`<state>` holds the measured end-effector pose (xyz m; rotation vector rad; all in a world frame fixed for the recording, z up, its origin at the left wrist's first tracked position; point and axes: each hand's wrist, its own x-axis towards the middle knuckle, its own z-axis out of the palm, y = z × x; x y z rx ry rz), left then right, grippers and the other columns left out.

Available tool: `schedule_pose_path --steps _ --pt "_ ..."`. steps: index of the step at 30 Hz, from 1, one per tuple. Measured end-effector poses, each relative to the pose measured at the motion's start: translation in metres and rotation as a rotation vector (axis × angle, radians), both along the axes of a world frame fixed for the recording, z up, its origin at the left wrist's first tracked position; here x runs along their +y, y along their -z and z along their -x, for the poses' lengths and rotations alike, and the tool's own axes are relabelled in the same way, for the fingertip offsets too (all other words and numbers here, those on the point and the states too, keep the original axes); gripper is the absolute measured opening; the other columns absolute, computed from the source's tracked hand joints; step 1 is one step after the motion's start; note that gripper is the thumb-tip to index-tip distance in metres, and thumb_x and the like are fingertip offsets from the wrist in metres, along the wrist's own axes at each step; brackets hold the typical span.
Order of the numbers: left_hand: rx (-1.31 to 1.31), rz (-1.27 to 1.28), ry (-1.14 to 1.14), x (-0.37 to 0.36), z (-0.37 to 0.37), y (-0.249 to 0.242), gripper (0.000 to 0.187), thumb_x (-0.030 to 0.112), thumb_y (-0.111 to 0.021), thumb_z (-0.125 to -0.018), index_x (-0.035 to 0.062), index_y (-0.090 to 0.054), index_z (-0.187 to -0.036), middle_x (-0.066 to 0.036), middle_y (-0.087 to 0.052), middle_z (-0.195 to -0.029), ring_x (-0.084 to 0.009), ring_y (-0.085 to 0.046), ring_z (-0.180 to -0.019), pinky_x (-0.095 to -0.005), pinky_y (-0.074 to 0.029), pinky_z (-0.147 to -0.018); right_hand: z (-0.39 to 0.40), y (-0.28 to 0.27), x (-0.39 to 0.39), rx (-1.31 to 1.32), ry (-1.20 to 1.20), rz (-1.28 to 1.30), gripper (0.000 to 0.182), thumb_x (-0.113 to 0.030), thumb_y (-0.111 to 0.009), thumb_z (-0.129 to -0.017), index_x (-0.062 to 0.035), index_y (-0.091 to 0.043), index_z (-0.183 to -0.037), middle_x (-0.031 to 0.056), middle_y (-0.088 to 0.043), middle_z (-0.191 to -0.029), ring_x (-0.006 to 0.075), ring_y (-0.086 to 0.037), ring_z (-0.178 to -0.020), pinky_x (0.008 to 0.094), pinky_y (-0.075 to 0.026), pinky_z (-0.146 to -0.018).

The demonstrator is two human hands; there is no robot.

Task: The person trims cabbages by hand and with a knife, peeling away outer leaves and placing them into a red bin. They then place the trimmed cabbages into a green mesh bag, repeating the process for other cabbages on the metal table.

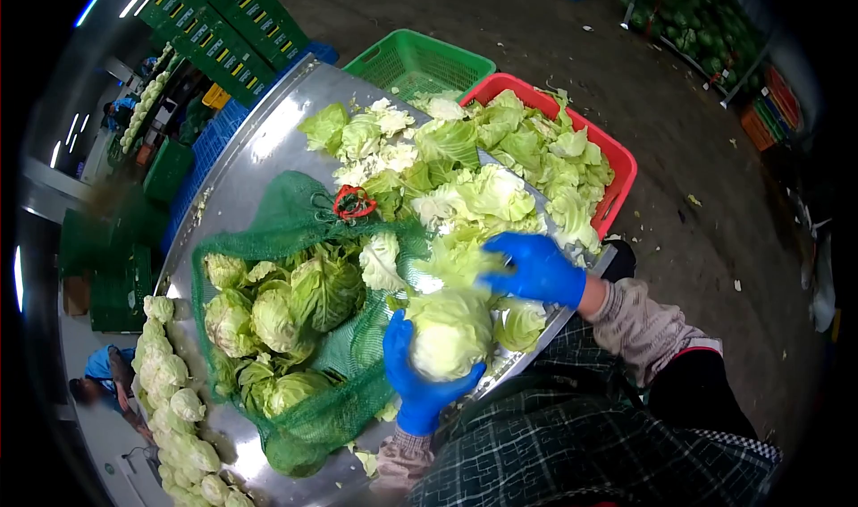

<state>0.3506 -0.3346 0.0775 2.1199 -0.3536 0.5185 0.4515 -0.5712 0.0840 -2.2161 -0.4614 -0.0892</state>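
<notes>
My left hand (422, 384), in a blue glove, cups a pale green cabbage (450, 333) from below and from its left side. My right hand (539, 270), also gloved in blue, is just above the cabbage, its fingers curled on a blurred cabbage leaf (458, 259). Left of my hands lies an opened green mesh sack (357, 351) with several whole cabbages (284, 315) inside. Loose outer leaves (447, 145) are heaped on the metal table beyond my right hand.
A red crate (624, 169) full of leaves stands against the metal table (259, 172), beside a green crate (429, 56). Trimmed cabbages (174, 404) line the table's far-left edge. Stacked green crates (228, 33) rise behind. A person in blue (109, 368) is at left.
</notes>
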Motion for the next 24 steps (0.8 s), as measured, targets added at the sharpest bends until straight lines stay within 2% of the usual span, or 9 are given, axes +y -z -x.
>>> schedule_pose_path --steps 2,3,5,8,12,15,19,21,24 --pt "0.002 -0.004 0.053 -0.001 0.002 0.001 0.098 0.038 -0.090 -0.054 0.0019 -0.041 -0.131 -0.023 -0.046 -0.131 -0.0382 -0.047 -0.120 -0.0499 -0.039 -0.101 0.021 -0.036 0.026 -0.061 -0.229 -0.121 0.049 -0.047 -0.077 -0.071 -0.0062 -0.068 -0.096 0.0130 -0.066 -0.100 0.0267 -0.068 -0.077 0.0355 -0.054 -0.068" --pt "0.000 -0.008 0.081 0.001 0.002 0.004 0.098 0.039 -0.090 -0.054 0.0020 -0.042 -0.130 -0.023 -0.046 -0.131 -0.0389 -0.047 -0.120 -0.0506 -0.039 -0.101 0.020 -0.024 0.035 -0.230 -0.240 -0.120 0.040 -0.042 -0.077 -0.074 -0.0074 -0.069 -0.092 0.0109 -0.068 -0.091 0.0250 -0.068 -0.072 0.0331 -0.054 -0.067" --pt "-0.027 -0.038 0.094 0.003 0.001 0.002 0.097 0.041 -0.090 -0.054 0.0021 -0.043 -0.130 -0.025 -0.046 -0.131 -0.0401 -0.047 -0.121 -0.0516 -0.039 -0.101 0.011 -0.014 0.026 0.068 -0.303 -0.354 0.025 -0.031 -0.074 -0.077 -0.0080 -0.069 -0.086 0.0097 -0.068 -0.080 0.0244 -0.067 -0.067 0.0316 -0.053 -0.064" --pt "-0.046 -0.065 0.054 0.006 0.006 -0.009 0.096 0.042 -0.089 -0.055 0.0026 -0.043 -0.130 -0.027 -0.045 -0.134 -0.0421 -0.045 -0.123 -0.0535 -0.038 -0.101 -0.008 0.009 -0.003 0.019 -0.064 -0.135 0.007 -0.015 -0.067 -0.075 -0.0081 -0.067 -0.078 0.0095 -0.067 -0.072 0.0233 -0.066 -0.063 0.0324 -0.053 -0.060" --pt "-0.086 -0.175 0.110 0.012 0.002 -0.014 0.097 0.043 -0.089 -0.056 0.0061 -0.042 -0.132 -0.026 -0.044 -0.134 -0.0428 -0.044 -0.123 -0.0546 -0.037 -0.101 0.010 -0.031 0.014 0.154 -0.092 -0.152 0.057 -0.052 -0.076 -0.073 -0.0036 -0.068 -0.102 0.0132 -0.069 -0.086 0.0259 -0.068 -0.074 0.0341 -0.055 -0.073" --pt "-0.113 -0.273 0.212 0.011 -0.004 -0.020 0.099 0.042 -0.089 -0.055 0.0088 -0.039 -0.134 -0.026 -0.043 -0.134 -0.0419 -0.043 -0.124 -0.0550 -0.037 -0.101 0.007 -0.031 0.043 0.192 -0.228 -0.137 0.039 -0.045 -0.071 -0.079 -0.0088 -0.069 -0.093 0.0141 -0.067 -0.077 0.0316 -0.065 -0.070 0.0383 -0.052 -0.067" --pt "-0.090 -0.193 0.165 0.021 0.002 -0.024 0.099 0.042 -0.089 -0.056 0.0082 -0.039 -0.134 -0.025 -0.043 -0.135 -0.0422 -0.044 -0.124 -0.0545 -0.038 -0.101 -0.011 0.021 0.002 0.173 -0.003 -0.136 0.020 -0.026 -0.064 -0.082 -0.0085 -0.061 -0.073 0.0141 -0.061 -0.064 0.0280 -0.063 -0.059 0.0370 -0.050 -0.058" --pt "-0.084 -0.109 0.048 0.020 0.005 -0.021 0.100 0.042 -0.089 -0.055 0.0083 -0.039 -0.134 -0.026 -0.043 -0.135 -0.0429 -0.047 -0.121 -0.0538 -0.038 -0.102 -0.008 0.018 -0.023 0.249 0.100 0.183 0.022 -0.030 -0.068 -0.082 -0.0084 -0.065 -0.082 0.0146 -0.064 -0.069 0.0239 -0.064 -0.062 0.0346 -0.052 -0.060" --pt "-0.027 -0.001 0.010 0.014 0.003 -0.015 0.103 0.035 -0.091 -0.051 0.0030 -0.038 -0.134 -0.024 -0.044 -0.133 -0.0366 -0.048 -0.120 -0.0488 -0.039 -0.102 0.025 -0.022 0.013 0.127 -0.080 -0.187 0.055 -0.041 -0.078 -0.074 -0.0045 -0.064 -0.113 0.0153 -0.067 -0.100 0.0237 -0.067 -0.080 0.0331 -0.054 -0.071"
